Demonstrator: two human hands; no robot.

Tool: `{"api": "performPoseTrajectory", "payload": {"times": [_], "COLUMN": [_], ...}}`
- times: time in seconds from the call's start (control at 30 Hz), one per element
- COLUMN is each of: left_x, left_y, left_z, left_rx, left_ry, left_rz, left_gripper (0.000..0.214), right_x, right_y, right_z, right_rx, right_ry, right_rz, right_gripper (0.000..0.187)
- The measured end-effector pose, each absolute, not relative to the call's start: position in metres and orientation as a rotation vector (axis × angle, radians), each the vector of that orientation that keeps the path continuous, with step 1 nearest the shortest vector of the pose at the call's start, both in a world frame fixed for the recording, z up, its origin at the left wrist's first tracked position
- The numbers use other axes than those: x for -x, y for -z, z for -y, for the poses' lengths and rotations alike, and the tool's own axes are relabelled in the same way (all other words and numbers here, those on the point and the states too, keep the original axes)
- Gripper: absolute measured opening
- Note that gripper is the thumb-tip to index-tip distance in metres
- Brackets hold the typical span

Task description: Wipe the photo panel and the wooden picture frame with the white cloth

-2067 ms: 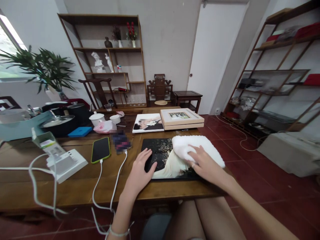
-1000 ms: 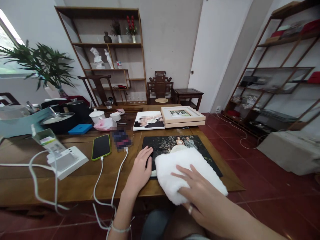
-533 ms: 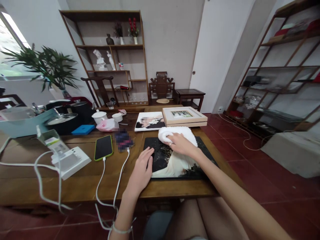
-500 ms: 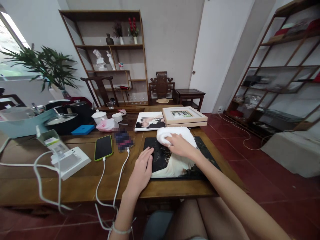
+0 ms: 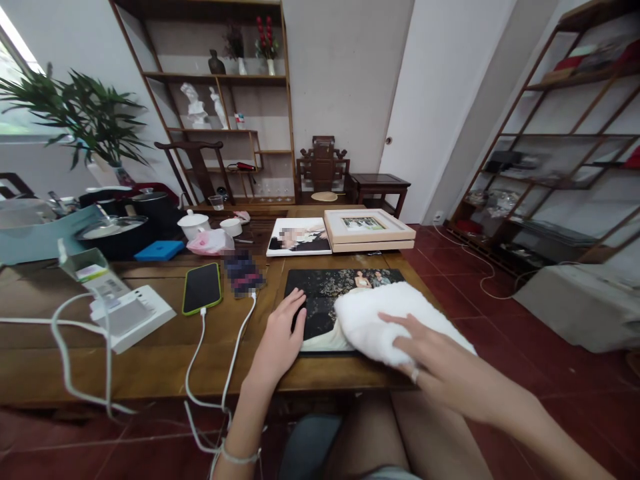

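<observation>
The photo [image 5: 325, 293] lies flat on the wooden table [image 5: 150, 360], at its near right corner. Just behind the photo is a second print [image 5: 299, 237], and beside that a stack of pale frames [image 5: 367, 228], both close to the photo's far edge but apart from it. Left of the photo sit a small blurred item [image 5: 243, 270] and a phone [image 5: 201, 287] in a green case, each on a white cable [image 5: 235, 347] that runs along the photo's left side and drops over the table's near edge. Further left of the photo is a white box [image 5: 133, 317]. Behind and left of the photo are a pink bag [image 5: 210, 241], a blue box [image 5: 160, 251] and a dark pot [image 5: 117, 237]. Nothing lies on the photo except the cloth and the hands.

The left hand [image 5: 280, 337] rests flat on the photo's left edge, fingers loosely apart, gripping nothing. The right hand [image 5: 435, 363] lies open on the cloth [image 5: 380, 320], fingers stretched out across it rather than closed around it.

The cloth is white and fluffy, bunched into a thick pad that covers the photo's near right part and hangs past its right edge. The photo is a dark, glossy panel showing two figures at the top, with a white gown spreading toward the near edge.
</observation>
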State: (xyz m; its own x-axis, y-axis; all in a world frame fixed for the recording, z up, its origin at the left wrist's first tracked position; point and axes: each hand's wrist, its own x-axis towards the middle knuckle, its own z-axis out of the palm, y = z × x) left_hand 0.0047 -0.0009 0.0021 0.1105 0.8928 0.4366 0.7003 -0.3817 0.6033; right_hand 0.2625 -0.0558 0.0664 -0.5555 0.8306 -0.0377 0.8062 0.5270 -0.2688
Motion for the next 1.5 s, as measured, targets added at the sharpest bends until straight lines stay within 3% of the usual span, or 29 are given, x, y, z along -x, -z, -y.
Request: {"api": "performPoseTrajectory", "payload": {"times": [0.23, 0.6, 1.0, 1.13, 1.27, 1.5], "left_x": [-0.004, -0.002, -0.003, -0.004, -0.004, 0.005], "left_y": [-0.002, -0.002, 0.001, -0.001, -0.009, -0.014], "left_z": [0.001, 0.000, -0.001, -0.001, 0.005, 0.008], "left_rx": [-2.164, -2.231, -2.175, -2.163, -2.126, -1.563], "left_ry": [-1.132, -1.112, -1.158, -1.158, -1.218, -1.580], "left_rz": [-1.601, -1.566, -1.568, -1.579, -1.518, -1.297], "left_gripper": [0.033, 0.033, 0.031, 0.031, 0.034, 0.044], "right_x": [-0.234, -0.124, -0.269, -0.277, -0.233, -0.170], "right_y": [-0.063, -0.068, -0.047, -0.045, -0.046, -0.049], "right_z": [-0.035, -0.065, -0.039, -0.037, -0.029, 0.015], "right_rx": [1.747, 1.282, 1.818, 1.868, 1.726, 0.979], "right_ry": [-0.126, -0.235, -0.072, -0.043, -0.062, -0.211], "right_rz": [2.439, 2.628, 2.299, 2.280, 2.377, 2.714], "right_gripper": [0.032, 0.028, 0.028, 0.029, 0.030, 0.030]}}
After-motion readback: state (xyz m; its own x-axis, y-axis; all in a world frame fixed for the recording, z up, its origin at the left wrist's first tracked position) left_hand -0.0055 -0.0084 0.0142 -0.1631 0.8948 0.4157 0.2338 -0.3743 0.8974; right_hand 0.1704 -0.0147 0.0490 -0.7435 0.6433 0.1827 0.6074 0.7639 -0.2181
